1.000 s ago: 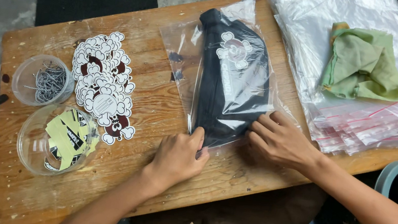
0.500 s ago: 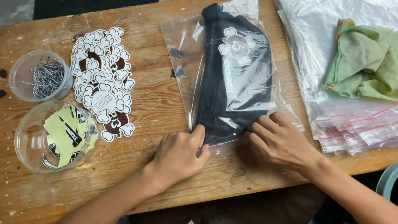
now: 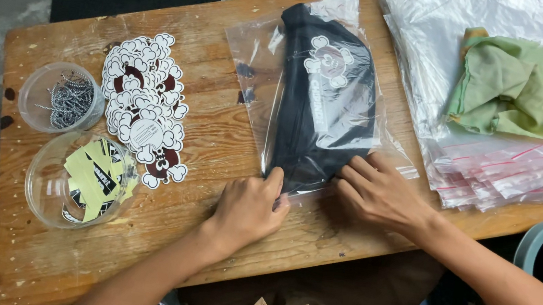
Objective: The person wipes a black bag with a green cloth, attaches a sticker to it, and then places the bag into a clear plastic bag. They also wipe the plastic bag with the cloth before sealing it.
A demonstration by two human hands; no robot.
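A black folded garment (image 3: 322,103) with a white cartoon print lies inside a clear plastic bag (image 3: 256,82) on the wooden table (image 3: 214,166). My left hand (image 3: 247,208) pinches the bag's near edge at its left corner. My right hand (image 3: 377,193) presses fingertips on the same edge at the right, over the garment's lower end. Both hands rest on the table top.
A pile of white cloud-shaped stickers (image 3: 142,109) lies left of the bag. Two clear tubs sit at the far left, one with ball chains (image 3: 64,99), one with yellow tags (image 3: 85,181). A stack of clear zip bags (image 3: 504,167) with a green cloth (image 3: 504,84) fills the right side.
Both hands keep their hold on the bag's near edge; only the view has shifted slightly.
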